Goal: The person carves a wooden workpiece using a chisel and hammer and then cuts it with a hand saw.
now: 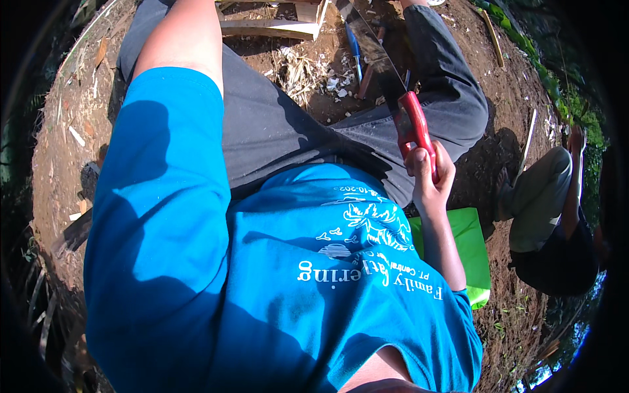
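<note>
My right hand (432, 171) is closed around the red handle of a hand saw (414, 121). Its long metal blade slants up and left from the handle, over my bent right leg and the ground, past the upper edge of the view. My left arm (187, 39) stretches forward and leaves the picture at the top, so the left hand is out of sight. Close to that arm, at the top, stands a light wooden frame (268, 27). The saw's tip is cut off by the picture's edge.
A blue-handled tool (354, 46) lies on the dirt beside the blade. Wood shavings (298, 73) and pale chips are scattered between my legs. A bright green bag-like thing (470, 252) rests by my right forearm. Another person (547, 209) sits at the right.
</note>
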{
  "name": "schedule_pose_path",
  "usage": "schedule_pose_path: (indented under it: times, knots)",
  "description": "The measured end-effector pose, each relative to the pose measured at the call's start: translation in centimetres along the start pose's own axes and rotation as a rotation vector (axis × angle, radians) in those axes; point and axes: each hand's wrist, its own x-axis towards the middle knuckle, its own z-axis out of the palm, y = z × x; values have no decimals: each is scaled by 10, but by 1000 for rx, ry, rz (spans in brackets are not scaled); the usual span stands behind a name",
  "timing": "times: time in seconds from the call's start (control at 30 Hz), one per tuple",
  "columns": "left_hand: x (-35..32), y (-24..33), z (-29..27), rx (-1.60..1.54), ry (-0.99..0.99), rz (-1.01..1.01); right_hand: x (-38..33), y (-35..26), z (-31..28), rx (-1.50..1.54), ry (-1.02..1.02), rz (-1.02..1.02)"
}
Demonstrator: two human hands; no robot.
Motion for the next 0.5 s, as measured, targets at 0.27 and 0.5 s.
schedule_pose_path:
  times: [0.27, 0.5]
  knots:
    - [1, 1, 0, 1, -5, 5, 30, 24, 7, 2, -22, -44]
    - [2, -6, 1, 11, -5, 2, -3, 24, -12, 42, -10, -22]
